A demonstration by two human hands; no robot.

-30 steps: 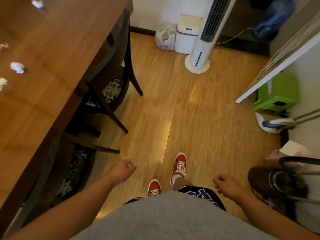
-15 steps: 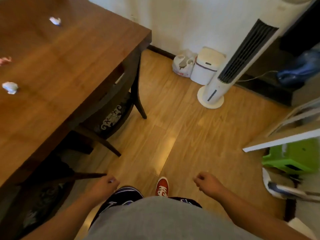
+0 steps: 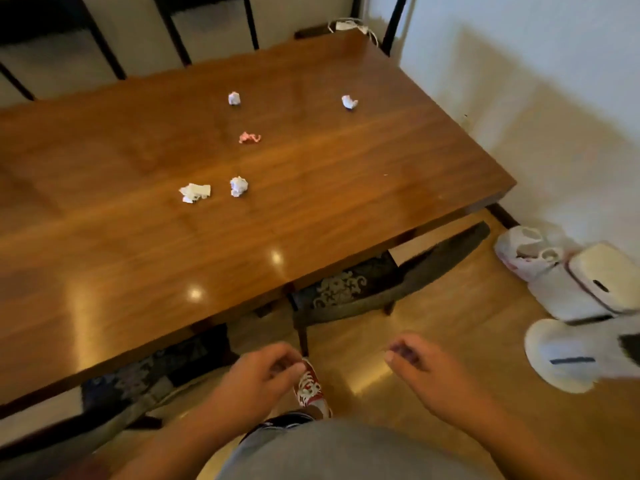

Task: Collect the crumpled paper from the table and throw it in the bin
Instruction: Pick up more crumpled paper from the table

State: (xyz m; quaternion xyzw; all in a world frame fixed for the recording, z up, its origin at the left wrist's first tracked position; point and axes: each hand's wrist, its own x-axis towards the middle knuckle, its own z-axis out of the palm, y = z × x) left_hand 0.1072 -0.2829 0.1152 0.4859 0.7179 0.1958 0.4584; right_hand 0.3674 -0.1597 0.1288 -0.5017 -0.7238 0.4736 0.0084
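Several crumpled papers lie on the brown wooden table [image 3: 346,202]: a white ball [image 3: 234,98] and another white ball [image 3: 349,102] at the far side, a pink scrap [image 3: 249,137] in the middle, and nearer me a white ball [image 3: 239,186] beside a flatter white wad [image 3: 194,192]. The white lidded bin [image 3: 588,285] stands on the floor at the right, by the wall. My left hand [image 3: 266,372] and my right hand [image 3: 419,365] hang in front of me below the table's near edge, fingers loosely curled, nothing visible in either.
Two dark chairs [image 3: 363,289] are tucked under the table's near side. A white plastic bag [image 3: 523,251] lies next to the bin, and a white fan base [image 3: 568,358] stands on the wooden floor at the right. My red shoe [image 3: 310,389] shows between my hands.
My view has swung left from the floor and bin onto the tabletop. Both hands have risen forward and their fingers have loosened from fists.
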